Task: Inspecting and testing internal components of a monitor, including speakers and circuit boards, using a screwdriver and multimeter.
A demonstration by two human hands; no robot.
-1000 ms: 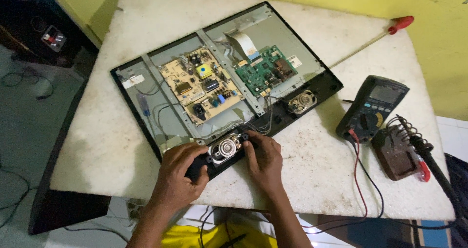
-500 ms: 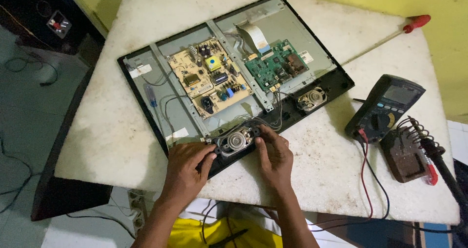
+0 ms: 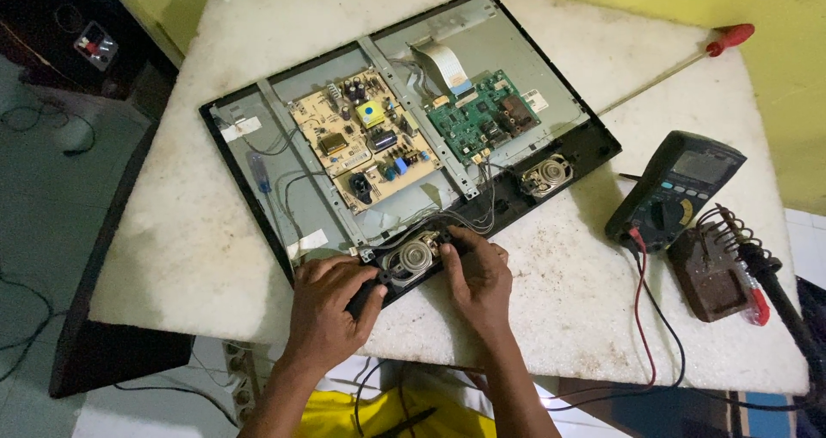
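Silver-coned oval speaker point(image 3: 411, 258) in the black opened television chassis point(image 3: 258, 199) is sitting between both hands. Left hand point(image 3: 331, 305) is gripping the frame edge; right hand point(image 3: 476, 274) is pinching the speaker's side. Judged step: freeing the speaker; lifting calls for slack wires.

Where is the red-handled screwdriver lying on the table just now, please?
In the head view, the red-handled screwdriver lies at the table's far right corner, beyond the multimeter and right of the opened screen panel.
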